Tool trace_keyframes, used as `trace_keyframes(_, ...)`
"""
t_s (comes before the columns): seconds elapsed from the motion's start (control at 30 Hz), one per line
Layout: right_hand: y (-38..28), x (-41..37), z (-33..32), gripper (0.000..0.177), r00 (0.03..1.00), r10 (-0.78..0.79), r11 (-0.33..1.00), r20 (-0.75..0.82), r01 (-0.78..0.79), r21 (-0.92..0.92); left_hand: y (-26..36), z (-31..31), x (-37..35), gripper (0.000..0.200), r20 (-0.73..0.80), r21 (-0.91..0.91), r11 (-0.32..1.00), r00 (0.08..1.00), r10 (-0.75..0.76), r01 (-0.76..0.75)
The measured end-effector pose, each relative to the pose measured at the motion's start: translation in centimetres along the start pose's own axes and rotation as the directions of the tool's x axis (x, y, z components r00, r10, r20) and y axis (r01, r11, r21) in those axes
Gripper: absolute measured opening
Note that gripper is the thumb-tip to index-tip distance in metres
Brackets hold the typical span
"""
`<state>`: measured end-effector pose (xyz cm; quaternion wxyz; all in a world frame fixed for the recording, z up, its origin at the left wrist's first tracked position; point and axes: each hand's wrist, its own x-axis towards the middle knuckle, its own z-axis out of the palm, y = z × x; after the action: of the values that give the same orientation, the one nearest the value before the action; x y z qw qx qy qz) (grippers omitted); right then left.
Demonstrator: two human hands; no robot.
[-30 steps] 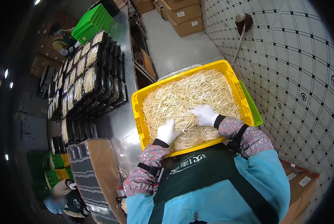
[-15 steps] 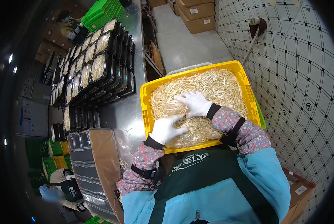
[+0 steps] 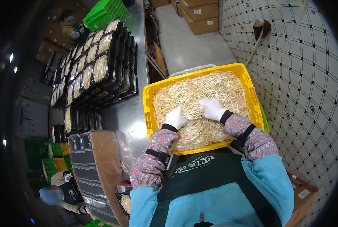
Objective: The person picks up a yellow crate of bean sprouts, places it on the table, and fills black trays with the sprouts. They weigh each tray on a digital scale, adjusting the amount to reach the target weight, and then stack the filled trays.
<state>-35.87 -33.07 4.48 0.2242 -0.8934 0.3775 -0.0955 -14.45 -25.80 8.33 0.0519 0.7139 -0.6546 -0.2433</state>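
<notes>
A yellow crate (image 3: 149, 113) in front of me is filled with pale, thin bean sprouts (image 3: 199, 89). My left hand (image 3: 176, 118), in a white glove, is closed on sprouts near the crate's left side, its thumb side up. Across from it, my right hand (image 3: 213, 109), also gloved in white, has its fingers curled into the sprouts right of the middle. A bunch of sprouts lies between the two hands, above a dip in the heap. The fingertips of both hands are partly hidden among the strands.
Stacked black trays of sprouts (image 3: 99, 68) stand on the metal table (image 3: 118, 113) at left. Nearer is a carton of black trays (image 3: 87, 170). Two people work at far left. Green crates (image 3: 102, 15), cardboard boxes (image 3: 201, 17) and a patterned wall (image 3: 290, 75) surround the area.
Both hands have gone from spread fingers to curled ones, closing on sprouts. My left hand moved up and slightly right; my right hand shifted right and a little nearer to me.
</notes>
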Motion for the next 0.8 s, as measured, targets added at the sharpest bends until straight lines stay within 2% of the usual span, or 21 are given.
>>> trace_keyframes(0.03,0.4,-0.3,-0.3,0.040,0.997,-0.052,0.999,-0.059,0.051,-0.016,0.2,-0.1,-0.3,0.057,0.012,0.008,1.000,1.000,0.015,-0.016)
trace_keyframes(0.1,2.1,-0.5,-1.7,0.038,0.998,-0.023,0.999,-0.056,0.021,-0.032,0.1,-0.2,-1.0,0.042,0.013,0.057,0.997,0.998,0.060,-0.060)
trace_keyframes(0.13,3.2,-0.5,-2.7,0.036,0.998,-0.015,0.999,-0.054,0.013,-0.040,-0.5,-0.1,-1.6,0.043,-0.008,0.073,0.993,0.996,0.090,-0.090)
trace_keyframes(0.2,5.4,-0.7,-5.6,0.034,0.990,0.094,0.993,-0.106,-0.101,-0.059,-2.1,0.1,-2.5,0.047,-0.057,0.110,0.984,0.987,0.147,-0.140)
trace_keyframes(0.23,4.9,0.1,-7.4,0.036,0.990,0.099,0.993,-0.101,-0.106,-0.060,-2.1,0.1,-3.0,0.034,-0.129,0.143,0.964,0.962,0.242,-0.223)
trace_keyframes(0.33,2.2,1.9,-9.9,0.042,0.991,0.117,0.992,-0.065,-0.119,-0.033,-1.6,0.5,-2.8,0.038,-0.143,0.232,0.931,0.937,0.320,-0.282)
trace_keyframes(0.37,0.7,3.1,-9.6,0.045,0.993,0.106,0.994,-0.043,-0.107,-0.009,-0.7,-0.1,-3.0,0.055,-0.105,0.224,0.939,0.952,0.289,-0.260)
trace_keyframes(0.47,-2.8,5.6,-6.8,0.064,1.000,0.019,0.998,0.019,-0.020,0.064,1.3,-2.5,-3.8,0.074,-0.106,0.075,0.969,0.964,0.243,-0.236)
trace_keyframes(0.5,-2.5,6.6,-4.8,0.083,0.992,-0.015,1.000,0.126,0.014,0.002,1.2,-2.9,-4.0,0.083,-0.005,0.067,0.987,0.989,0.149,-0.148)
trace_keyframes(0.53,-2.9,6.9,-4.0,0.095,0.980,0.001,0.996,0.201,0.018,-0.091,0.7,-3.1,-4.4,0.083,-0.029,0.064,0.988,0.990,0.141,-0.139)
trace_keyframes(0.6,-2.7,7.0,-3.1,0.102,0.992,-0.003,0.988,0.129,0.023,-0.154,-0.7,-3.3,-5.6,0.082,-0.077,0.057,0.991,0.989,0.125,-0.121)
trace_keyframes(0.63,-2.3,7.2,-3.1,0.103,0.995,-0.039,0.988,0.093,0.052,-0.148,-0.7,-3.8,-6.3,0.075,-0.081,-0.023,0.998,0.995,0.064,-0.066)
trace_keyframes(0.7,-1.9,7.3,-2.7,0.105,0.993,-0.111,0.985,0.028,0.114,-0.128,-1.9,-3.1,-7.8,0.069,-0.192,-0.145,0.988,0.981,0.025,-0.053)
trace_keyframes(0.77,-2.1,8.0,-2.2,0.106,0.986,-0.074,0.992,0.149,0.088,-0.091,-1.6,-3.2,-9.6,0.058,-0.300,-0.249,0.967,0.954,-0.032,-0.046)
trace_keyframes(0.8,-2.2,8.4,-2.0,0.107,0.976,-0.058,0.994,0.210,0.075,-0.077,-1.7,-2.9,-10.4,0.057,-0.307,-0.294,0.955,0.950,-0.065,-0.029)
